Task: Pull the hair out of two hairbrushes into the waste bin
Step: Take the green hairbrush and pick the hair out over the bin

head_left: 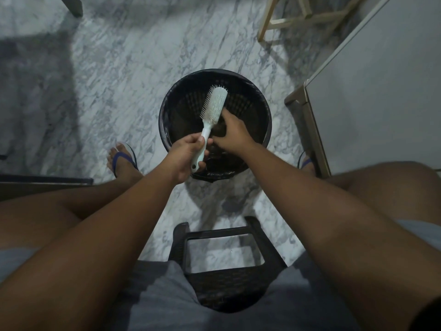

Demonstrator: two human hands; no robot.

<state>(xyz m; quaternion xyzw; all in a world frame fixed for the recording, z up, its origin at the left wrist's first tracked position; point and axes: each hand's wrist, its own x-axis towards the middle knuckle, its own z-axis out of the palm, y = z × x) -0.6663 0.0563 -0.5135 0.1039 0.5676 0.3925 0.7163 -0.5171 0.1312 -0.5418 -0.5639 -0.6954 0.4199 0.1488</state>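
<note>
A white hairbrush [213, 107] is held over the black waste bin [167, 111], bristle head up and tilted away from me. My left hand [188, 156] grips its handle near the bin's near rim. My right hand [232, 131] is just right of the brush, fingers bent downward over the bin beside the lower part of the brush head. A dark clump that looks like hair [218, 130] sits under those fingers; whether the hand grips it is unclear. Only one brush is in view.
I sit on a dark plastic stool [229, 280] with my legs either side of the bin. My feet in blue sandals [124, 158] rest on the marble floor. A white cabinet [372, 96] stands at right, a wooden stool frame [298, 17] at the back.
</note>
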